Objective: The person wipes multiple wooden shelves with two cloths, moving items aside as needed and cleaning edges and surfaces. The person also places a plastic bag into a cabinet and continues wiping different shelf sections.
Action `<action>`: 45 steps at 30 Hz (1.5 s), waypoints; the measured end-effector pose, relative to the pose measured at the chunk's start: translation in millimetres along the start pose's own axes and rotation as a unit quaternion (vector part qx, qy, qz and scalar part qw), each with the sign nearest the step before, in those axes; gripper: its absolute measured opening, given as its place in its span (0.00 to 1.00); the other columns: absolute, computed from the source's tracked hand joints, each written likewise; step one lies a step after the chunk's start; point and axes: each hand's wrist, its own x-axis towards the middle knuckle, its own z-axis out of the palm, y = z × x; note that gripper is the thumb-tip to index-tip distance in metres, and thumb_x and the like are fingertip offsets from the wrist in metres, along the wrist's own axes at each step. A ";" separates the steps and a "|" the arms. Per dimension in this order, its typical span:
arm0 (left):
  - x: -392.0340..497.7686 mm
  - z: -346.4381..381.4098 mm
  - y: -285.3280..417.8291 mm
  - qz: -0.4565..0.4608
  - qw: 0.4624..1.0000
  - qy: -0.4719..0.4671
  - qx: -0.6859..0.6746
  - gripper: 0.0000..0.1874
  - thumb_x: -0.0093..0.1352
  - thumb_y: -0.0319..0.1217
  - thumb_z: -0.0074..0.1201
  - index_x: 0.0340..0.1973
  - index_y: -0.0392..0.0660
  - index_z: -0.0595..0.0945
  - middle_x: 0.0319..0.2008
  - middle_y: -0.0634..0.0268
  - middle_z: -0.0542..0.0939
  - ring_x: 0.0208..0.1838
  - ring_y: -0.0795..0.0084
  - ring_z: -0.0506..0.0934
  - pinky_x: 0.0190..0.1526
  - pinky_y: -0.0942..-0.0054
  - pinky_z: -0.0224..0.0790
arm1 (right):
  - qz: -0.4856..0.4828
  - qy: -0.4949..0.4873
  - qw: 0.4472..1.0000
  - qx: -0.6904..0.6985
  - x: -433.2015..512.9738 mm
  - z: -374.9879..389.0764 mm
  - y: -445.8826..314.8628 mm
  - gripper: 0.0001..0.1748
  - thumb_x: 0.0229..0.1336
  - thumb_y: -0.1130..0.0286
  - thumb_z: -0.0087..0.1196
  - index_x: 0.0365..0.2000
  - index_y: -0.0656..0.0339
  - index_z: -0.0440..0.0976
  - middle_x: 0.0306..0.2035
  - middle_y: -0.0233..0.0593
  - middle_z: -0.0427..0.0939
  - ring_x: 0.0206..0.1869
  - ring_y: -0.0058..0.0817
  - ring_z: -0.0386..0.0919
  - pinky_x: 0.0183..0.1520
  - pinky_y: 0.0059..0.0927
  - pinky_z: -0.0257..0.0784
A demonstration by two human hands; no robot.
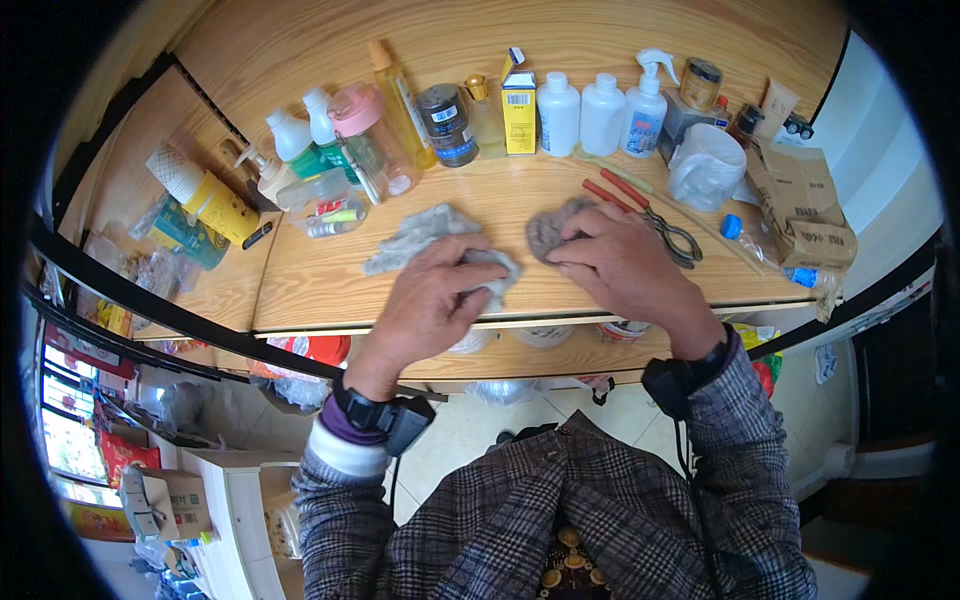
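My left hand [431, 304] grips one end of a light grey cloth [427, 229], which bunches under the fingers and spreads out flat beyond them. The cloth lies on a wood-grain shelf board [322, 292]. To the right, my right hand [630, 259] has its fingers curled over a crumpled brownish-grey cloth [549, 229] pressed against the same board. Just beyond that hand lie pliers with red handles [616, 187], partly hidden by it. A long thin wooden stick [716, 236] runs slantwise behind the pliers.
Along the back stand white bottles [559, 116], a spray bottle [643, 112], a yellow box [520, 120], a dark jar [448, 127] and a pink-lidded bottle [375, 142]. Stacked cups [214, 206] lean at left. Brown packaging [802, 202] sits at right. A lower shelf [420, 367] holds tubs.
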 end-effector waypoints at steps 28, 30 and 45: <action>21.0 3.2 -33.8 0.012 0.988 0.043 0.146 0.20 0.67 0.26 0.61 0.56 0.44 0.84 0.51 0.50 0.82 0.56 0.46 0.77 0.60 0.55 0.72 | 0.086 0.090 0.986 -0.107 -30.9 6.2 -29.1 0.19 0.59 0.59 0.65 0.49 0.52 0.85 0.56 0.38 0.76 0.59 0.41 0.70 0.59 0.52 0.64; 44.4 17.7 -38.5 0.045 0.989 0.014 0.138 0.21 0.68 0.26 0.60 0.58 0.42 0.83 0.54 0.48 0.80 0.60 0.43 0.75 0.63 0.54 0.70 | 0.080 0.095 0.987 -0.102 -25.2 12.5 -31.1 0.19 0.59 0.58 0.65 0.49 0.52 0.85 0.56 0.38 0.76 0.58 0.41 0.70 0.59 0.51 0.64; 50.1 -12.9 -64.2 -0.057 0.975 -0.030 0.211 0.09 0.71 0.28 0.54 0.40 0.34 0.78 0.45 0.45 0.78 0.51 0.39 0.78 0.52 0.48 0.73 | 0.111 0.102 0.986 -0.075 -32.1 11.8 -26.2 0.21 0.64 0.58 0.62 0.53 0.58 0.83 0.59 0.40 0.75 0.61 0.41 0.69 0.62 0.51 0.62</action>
